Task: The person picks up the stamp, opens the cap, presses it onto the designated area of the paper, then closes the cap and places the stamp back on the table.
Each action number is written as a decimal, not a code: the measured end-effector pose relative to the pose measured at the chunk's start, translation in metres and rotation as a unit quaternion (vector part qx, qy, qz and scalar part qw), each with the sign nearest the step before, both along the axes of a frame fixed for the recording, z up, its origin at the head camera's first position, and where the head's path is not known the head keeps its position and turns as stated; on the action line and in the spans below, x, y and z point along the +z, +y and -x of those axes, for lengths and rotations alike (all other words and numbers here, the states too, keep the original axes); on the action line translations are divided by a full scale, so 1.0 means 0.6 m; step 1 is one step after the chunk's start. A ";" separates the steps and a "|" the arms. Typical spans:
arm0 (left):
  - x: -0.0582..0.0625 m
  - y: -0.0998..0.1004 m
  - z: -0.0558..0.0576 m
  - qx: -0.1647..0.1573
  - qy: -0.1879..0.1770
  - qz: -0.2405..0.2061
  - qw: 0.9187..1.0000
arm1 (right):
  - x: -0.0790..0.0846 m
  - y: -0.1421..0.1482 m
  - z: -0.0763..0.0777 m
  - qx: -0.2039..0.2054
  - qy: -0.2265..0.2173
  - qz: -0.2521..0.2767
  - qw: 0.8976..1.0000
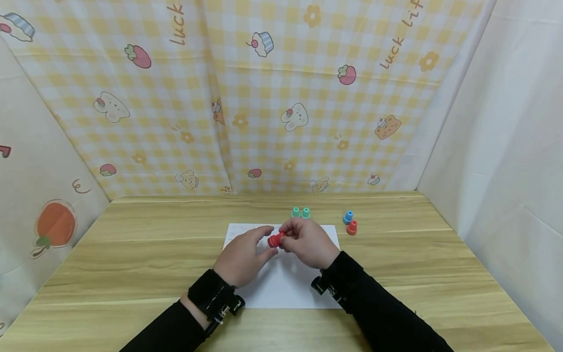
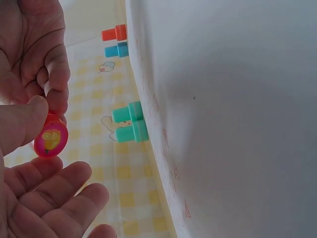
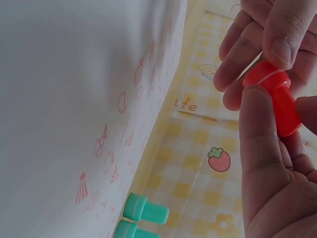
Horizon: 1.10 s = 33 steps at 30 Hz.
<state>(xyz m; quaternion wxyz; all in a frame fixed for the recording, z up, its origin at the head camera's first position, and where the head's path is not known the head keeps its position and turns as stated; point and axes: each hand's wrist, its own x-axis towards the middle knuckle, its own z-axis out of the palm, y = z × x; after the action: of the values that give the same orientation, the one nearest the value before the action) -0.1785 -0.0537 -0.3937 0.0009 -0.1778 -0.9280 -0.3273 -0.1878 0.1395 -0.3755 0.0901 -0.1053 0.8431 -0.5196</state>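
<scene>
At the far left, a white curtain (image 1: pixel 26 186) with an orange printed figure hangs beside the wooden table (image 1: pixel 132 244). Next comes the left hand (image 1: pixel 239 256), thumb and fingers apart around the wide end of a red stamp (image 1: pixel 275 240); whether each fingertip touches it, I cannot tell. That stamp is tilted above a white sheet of paper (image 1: pixel 290 293), near its far edge, its pink end face bearing a yellow picture in the left wrist view. Small red prints (image 3: pixel 81 188) mark the paper's far part. Behind the hands, two green stamps (image 1: pixel 305 213) stand side by side near that edge. The right hand (image 1: pixel 310 244) pinches the red stamp's narrower body. Farther right, beyond the paper, a blue stamp (image 1: pixel 348 218) stands just behind a second red stamp (image 1: pixel 352 228).
</scene>
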 end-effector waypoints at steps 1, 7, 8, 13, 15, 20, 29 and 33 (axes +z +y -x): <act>0.000 0.000 0.000 -0.002 0.001 -0.001 1.000 | 0.000 0.000 0.000 0.001 0.000 0.002 1.000; -0.002 0.001 0.001 -0.012 0.007 -0.011 1.000 | 0.001 0.000 -0.003 0.002 0.001 0.003 1.000; -0.002 0.002 0.001 -0.013 0.007 -0.013 1.000 | 0.002 0.000 -0.003 0.002 0.001 0.003 1.000; -0.002 0.002 0.000 -0.009 0.017 -0.021 1.000 | 0.003 -0.001 -0.003 0.001 -0.001 0.009 1.000; -0.002 0.002 0.000 -0.007 0.023 -0.024 0.999 | 0.003 -0.001 -0.004 0.001 -0.002 0.014 1.000; -0.002 0.003 -0.001 -0.006 0.033 -0.031 0.999 | 0.002 -0.001 -0.004 0.009 -0.004 0.031 0.999; 0.000 0.007 -0.007 -0.001 0.028 -0.061 0.998 | -0.007 -0.007 -0.003 0.020 -0.020 0.025 0.999; 0.000 0.008 -0.009 0.000 0.023 -0.079 0.997 | -0.006 -0.008 -0.006 0.021 -0.017 0.019 0.999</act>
<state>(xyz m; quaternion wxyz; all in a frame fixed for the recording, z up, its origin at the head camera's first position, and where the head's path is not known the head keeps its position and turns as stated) -0.1734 -0.0487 -0.3939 0.0369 -0.1846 -0.8989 -0.3956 -0.1840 0.1349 -0.3794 0.1133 -0.1160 0.8291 -0.5351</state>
